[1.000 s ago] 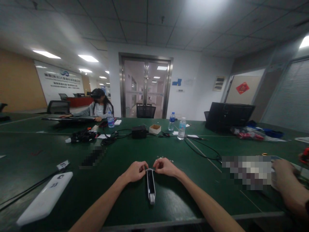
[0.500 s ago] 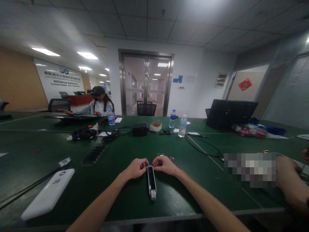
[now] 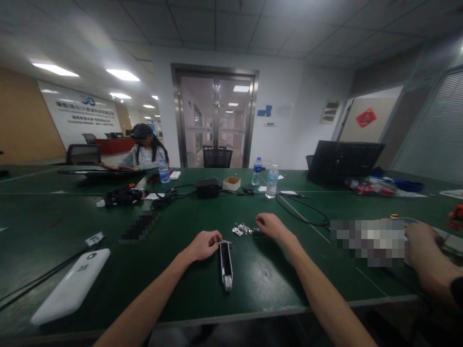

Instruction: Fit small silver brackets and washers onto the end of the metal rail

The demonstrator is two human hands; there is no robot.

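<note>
A long, narrow piece (image 3: 226, 265) with a pale frame and a dark, shiny middle lies on the green table, pointing away from me. A thin metal bar crosses its far end. My left hand (image 3: 204, 245) is closed at that far end, thumb and fingers pinched on its left side. Off to the right, my right hand (image 3: 271, 225) is raised a little over the table with its fingers curled together; whatever is in them is hidden. Close by its fingertips is a cluster of small metal parts (image 3: 238, 230), with several small rings (image 3: 251, 231) around it.
A white case (image 3: 72, 286) lies left, near a dark blurred item (image 3: 139, 226). Farther back are a black box (image 3: 207, 188), a small open box (image 3: 231, 183), cables and two bottles (image 3: 272, 182). Another person's hand (image 3: 423, 241) works at right; someone sits across the table.
My right hand has left the narrow piece and moved right and away, uncovering the small metal parts. My left hand stays at the far end. The view has shifted slightly.
</note>
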